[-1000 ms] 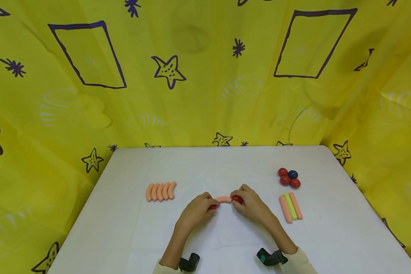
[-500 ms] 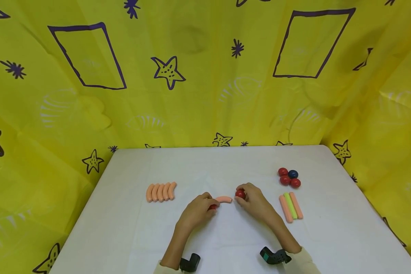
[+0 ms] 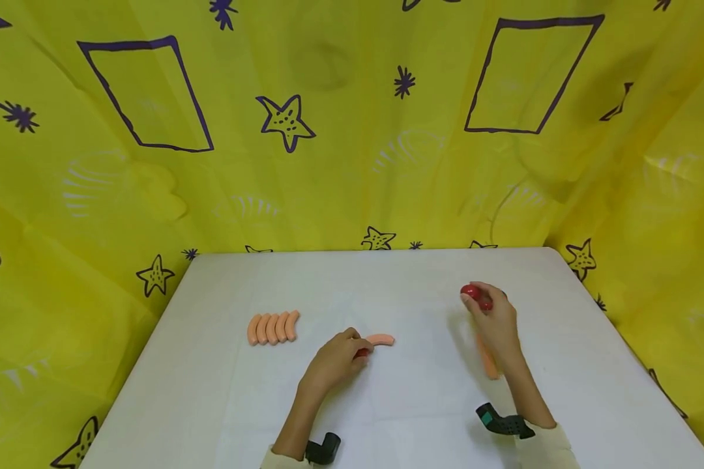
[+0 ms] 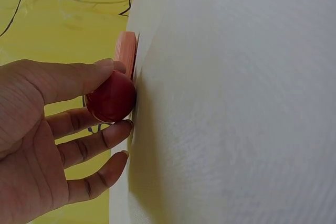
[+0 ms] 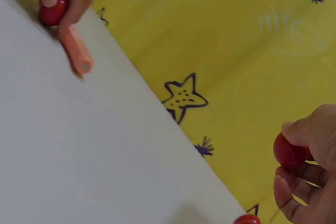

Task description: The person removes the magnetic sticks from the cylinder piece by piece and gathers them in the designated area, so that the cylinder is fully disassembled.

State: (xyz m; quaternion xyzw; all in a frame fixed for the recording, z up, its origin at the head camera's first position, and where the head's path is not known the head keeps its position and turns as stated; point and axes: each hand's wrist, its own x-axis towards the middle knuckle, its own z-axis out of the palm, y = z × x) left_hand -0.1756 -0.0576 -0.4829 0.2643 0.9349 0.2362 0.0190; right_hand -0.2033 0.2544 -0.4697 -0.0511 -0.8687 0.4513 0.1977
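My left hand rests at the middle of the table and pinches a red ball between thumb and fingers, close to the table top. Against it, or just beyond it, lies a curved orange piece like a small sausage; its near end is hidden by my fingers. Over at the right, my right hand holds another red ball above the table, its shadow falling to the left. Behind those fingers a further red ball partly shows; the rest of that group is mostly hidden.
Several curved orange pieces stand in a row at the left. Below my right hand a straight orange stick shows; the sticks beside it are covered by the hand and forearm. A yellow patterned cloth surrounds the white table.
My right hand has drawn its red ball away from the curved orange piece and carried it right and farther back, to the group of balls. The left hand has stayed in place.
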